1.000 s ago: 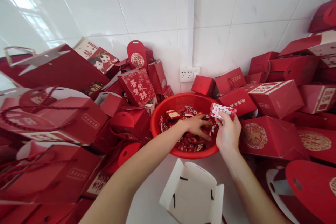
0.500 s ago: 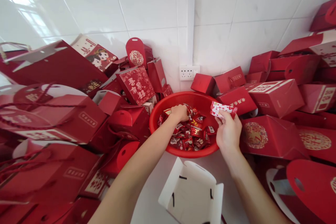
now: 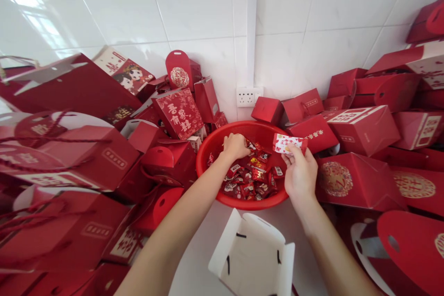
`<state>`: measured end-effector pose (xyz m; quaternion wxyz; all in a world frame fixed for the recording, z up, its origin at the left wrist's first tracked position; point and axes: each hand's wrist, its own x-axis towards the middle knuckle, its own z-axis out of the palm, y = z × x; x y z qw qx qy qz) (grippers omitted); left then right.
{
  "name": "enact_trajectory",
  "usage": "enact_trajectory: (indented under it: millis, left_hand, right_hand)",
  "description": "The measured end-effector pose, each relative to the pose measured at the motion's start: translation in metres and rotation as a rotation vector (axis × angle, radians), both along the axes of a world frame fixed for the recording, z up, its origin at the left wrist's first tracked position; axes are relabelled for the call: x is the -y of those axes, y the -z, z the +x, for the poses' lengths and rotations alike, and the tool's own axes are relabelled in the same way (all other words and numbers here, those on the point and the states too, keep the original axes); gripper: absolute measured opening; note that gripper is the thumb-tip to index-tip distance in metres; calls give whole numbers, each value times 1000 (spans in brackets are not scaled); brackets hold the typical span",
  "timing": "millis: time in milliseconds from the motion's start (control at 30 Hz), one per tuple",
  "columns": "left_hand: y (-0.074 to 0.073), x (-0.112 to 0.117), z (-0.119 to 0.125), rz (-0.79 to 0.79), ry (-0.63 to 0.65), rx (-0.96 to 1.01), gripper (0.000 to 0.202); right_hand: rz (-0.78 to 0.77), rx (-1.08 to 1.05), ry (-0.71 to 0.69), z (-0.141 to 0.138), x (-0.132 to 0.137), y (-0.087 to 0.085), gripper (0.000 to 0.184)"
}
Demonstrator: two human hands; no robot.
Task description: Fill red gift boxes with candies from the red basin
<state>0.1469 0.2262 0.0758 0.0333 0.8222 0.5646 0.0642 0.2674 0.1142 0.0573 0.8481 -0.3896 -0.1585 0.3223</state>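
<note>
With the basin as the clock's centre, a tiled wall (image 3: 201, 4) rises at twelve. Piles of red boxes stand at nine (image 3: 116, 143) and three (image 3: 364, 134), stacked at odd angles; a bump from either forearm could bring some sliding down. The red basin (image 3: 200, 166) holds wrapped sweets, and a hard sweep through them could flick some over its rim. At six, an open white-lined box (image 3: 255, 259) lies between the forearms, where a stray elbow could knock it askew.

The right hand (image 3: 301, 173), at three, pinches a white-and-red packet (image 3: 282, 143) between thumb and fingers above the rim at two; should that pinch loosen, the packet could drop among the sweets or beside the boxes. The left hand (image 3: 236, 146), at eleven, bends down into the sweets (image 3: 258, 175); its fingertips are hidden, so I cannot tell whether they grip anything.
</note>
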Motion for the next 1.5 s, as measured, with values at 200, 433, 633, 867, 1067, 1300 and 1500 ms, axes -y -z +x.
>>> enact_trajectory:
  millis: [200, 433, 633, 867, 1067, 1300, 1500]
  left_hand:
    - [2, -3, -3, -19, 0, 58, 15]
    - [2, -2, -5, -33, -6, 114, 27]
    - [3, -4, -5, -64, -26, 197, 37]
    - [13, -16, -6, -109, 5, 304, 40]
    - [14, -15, -5, -138, 137, 333, 17]
    - [17, -16, -2, -174, 272, 334, 34]
    - [21, -21, -3, -232, 260, 291, 47]
  right_hand:
    - [34, 3, -41, -1, 2, -1, 24]
    - [41, 50, -142, -4, 5, -4, 22]
    - [42, 19, -142, -5, 5, -8, 20]
    - [44, 1, -157, -2, 3, -6, 23]
    - [59, -27, -173, -1, 1, -4, 23]
    - [52, -17, -188, 0, 1, -4, 22]
    - [64, -5, -205, -1, 1, -5, 23]
